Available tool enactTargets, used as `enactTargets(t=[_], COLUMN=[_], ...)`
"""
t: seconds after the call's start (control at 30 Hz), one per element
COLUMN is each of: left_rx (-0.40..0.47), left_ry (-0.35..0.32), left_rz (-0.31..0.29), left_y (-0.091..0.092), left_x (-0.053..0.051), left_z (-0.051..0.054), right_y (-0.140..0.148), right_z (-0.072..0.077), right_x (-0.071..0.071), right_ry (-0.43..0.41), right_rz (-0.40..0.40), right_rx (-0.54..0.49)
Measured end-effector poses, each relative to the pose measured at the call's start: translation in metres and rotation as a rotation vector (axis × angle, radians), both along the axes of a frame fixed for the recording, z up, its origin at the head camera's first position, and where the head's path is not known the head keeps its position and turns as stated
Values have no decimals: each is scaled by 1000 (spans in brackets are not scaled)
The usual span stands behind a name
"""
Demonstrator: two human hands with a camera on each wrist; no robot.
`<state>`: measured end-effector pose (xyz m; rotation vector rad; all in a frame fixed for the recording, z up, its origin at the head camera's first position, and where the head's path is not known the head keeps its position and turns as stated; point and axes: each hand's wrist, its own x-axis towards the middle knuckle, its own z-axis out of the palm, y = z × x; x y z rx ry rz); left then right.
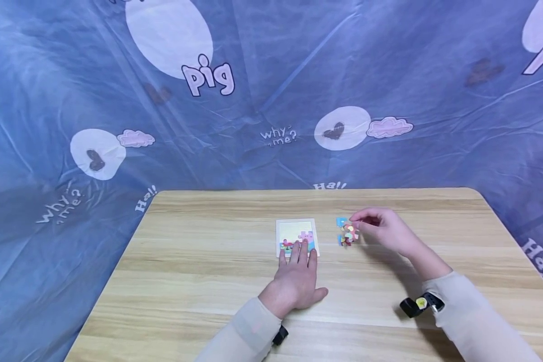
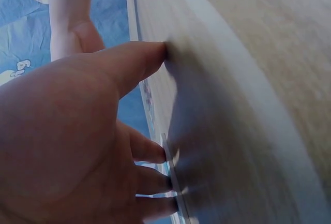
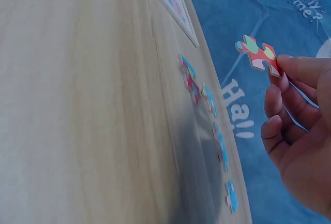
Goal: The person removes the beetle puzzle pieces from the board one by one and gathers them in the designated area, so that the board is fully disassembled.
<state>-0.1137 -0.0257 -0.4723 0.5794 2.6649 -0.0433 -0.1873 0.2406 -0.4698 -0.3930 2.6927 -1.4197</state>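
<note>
My right hand (image 1: 386, 230) pinches a red puzzle piece (image 3: 258, 54) with green and yellow spots between thumb and finger, lifted above the table in the right wrist view. Below it, several loose puzzle pieces (image 1: 345, 240) lie on the wood, also seen as a row of pieces (image 3: 220, 146). My left hand (image 1: 295, 281) lies flat with straight fingers, its fingertips resting on the lower part of a white-framed puzzle board (image 1: 297, 219). Joined pieces fill the board's lower part, with a pink piece (image 1: 305, 236) at the right; the upper part shows a pale backing.
The wooden table (image 1: 199, 281) extends around both hands. A blue printed cloth (image 1: 253, 100) hangs behind it and at its sides. A black wrist strap with a small device (image 1: 415, 305) sits at the right sleeve.
</note>
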Motion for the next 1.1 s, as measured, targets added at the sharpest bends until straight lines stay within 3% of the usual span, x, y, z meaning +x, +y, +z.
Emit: enactTargets(t=[0.37,0.57,0.9,1.1], left_rx=[21,25,7,8], left_ry=[-29,-33,-4,2], left_rz=[9,5,-13,-12], left_y=[1,1,1,1], left_x=[-2,-2,-3,-3], left_z=[-1,-2,-5,-5], right_y=[22,28,29,23], right_z=[-7,-8,-26,-33], right_x=[14,15,6,1], right_ry=[20,-8,-46,-3], right_rz=[-33,-34,-17,-15], right_rx=[-21,7,97,156])
